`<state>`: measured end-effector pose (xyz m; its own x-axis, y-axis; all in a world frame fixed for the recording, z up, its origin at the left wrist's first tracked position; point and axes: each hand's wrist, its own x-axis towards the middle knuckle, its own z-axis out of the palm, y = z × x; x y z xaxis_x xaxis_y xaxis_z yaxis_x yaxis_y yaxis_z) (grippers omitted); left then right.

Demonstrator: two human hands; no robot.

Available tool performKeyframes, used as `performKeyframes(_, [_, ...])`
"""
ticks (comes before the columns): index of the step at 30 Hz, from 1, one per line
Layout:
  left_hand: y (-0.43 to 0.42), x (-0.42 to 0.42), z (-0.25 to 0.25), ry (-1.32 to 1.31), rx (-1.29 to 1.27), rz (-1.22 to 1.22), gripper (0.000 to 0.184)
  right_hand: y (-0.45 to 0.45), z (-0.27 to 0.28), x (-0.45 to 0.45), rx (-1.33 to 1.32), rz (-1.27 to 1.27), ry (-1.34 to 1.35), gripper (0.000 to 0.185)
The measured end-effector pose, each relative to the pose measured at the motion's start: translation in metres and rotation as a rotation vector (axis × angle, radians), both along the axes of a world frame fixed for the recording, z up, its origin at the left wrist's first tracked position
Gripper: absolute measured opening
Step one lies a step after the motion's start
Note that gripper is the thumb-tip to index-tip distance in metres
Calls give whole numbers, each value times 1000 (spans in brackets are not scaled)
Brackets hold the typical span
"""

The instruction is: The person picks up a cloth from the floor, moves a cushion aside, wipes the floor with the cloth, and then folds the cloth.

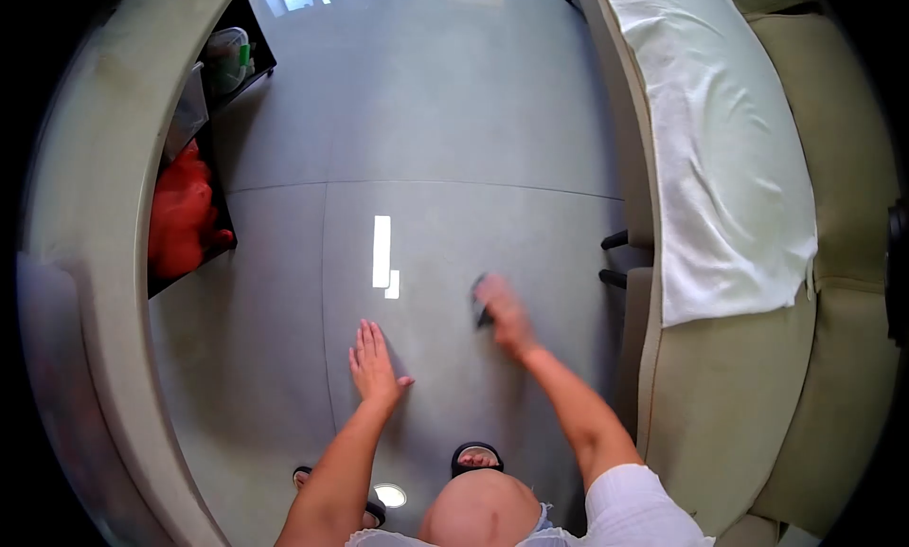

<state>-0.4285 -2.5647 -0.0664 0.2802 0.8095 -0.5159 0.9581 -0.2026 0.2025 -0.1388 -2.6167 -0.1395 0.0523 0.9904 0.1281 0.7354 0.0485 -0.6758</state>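
My left hand (375,372) is spread flat with the fingers pointing forward, on or just above the grey tiled floor (454,234). It holds nothing. To its right and a little further forward, my right hand (509,322) is closed on a small dark object (480,303). Motion blurs this hand, and its fingers partly cover the object, so I cannot make out its kind. The object appears to be at floor level. Beneath me, a knee and a foot in a black sandal (476,458) show between my arms.
To the right stands a beige sofa (729,386) on dark legs, with a white cloth (729,168) draped over its seat. A pale table edge (114,291) curves along the left. Below it, dark shelves hold a red item (185,215) and clear plastic containers (227,59).
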Motion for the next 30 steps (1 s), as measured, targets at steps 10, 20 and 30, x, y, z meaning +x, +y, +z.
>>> performKeyframes(10, [-2,-16,-4,-52,36,-23,128,70,-2,-94,88,256,35,44])
performKeyframes(20, [-26,-50,2,58,-66,74,124,178,-8,-45,190,-249,-103,56])
performKeyframes(30, [-25,-57,8,72,-28,14,117,76,-4,-77,53,923,76,44])
